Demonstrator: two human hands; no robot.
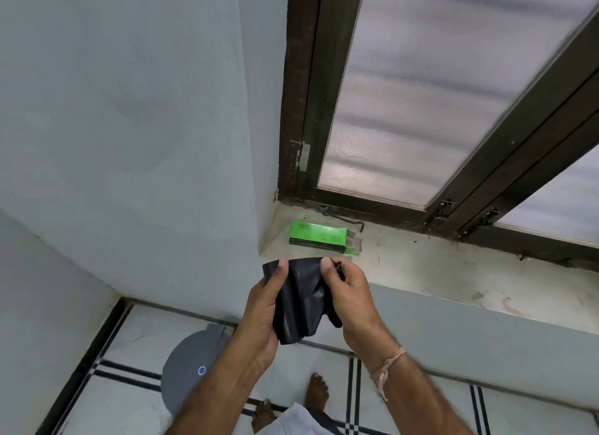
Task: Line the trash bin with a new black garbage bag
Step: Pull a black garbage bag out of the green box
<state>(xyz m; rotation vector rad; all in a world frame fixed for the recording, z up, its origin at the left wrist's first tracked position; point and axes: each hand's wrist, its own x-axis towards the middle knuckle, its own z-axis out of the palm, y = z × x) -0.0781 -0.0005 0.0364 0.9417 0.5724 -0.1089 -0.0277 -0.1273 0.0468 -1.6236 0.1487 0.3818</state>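
Observation:
A folded black garbage bag (299,300) hangs between both hands at chest height, in front of the window sill. My left hand (262,314) pinches its upper left edge with the thumb on top. My right hand (348,298) pinches the upper right edge. The bag's lower part droops crumpled between the palms. On the floor below left stands the grey trash bin (188,366) with its lid shut, partly hidden by my left forearm.
A green box (319,237) lies on the stone window sill (437,266) just beyond the bag. A dark-framed window (405,94) rises behind. A pale wall corner stands at left. My bare feet (316,395) rest on the tiled floor.

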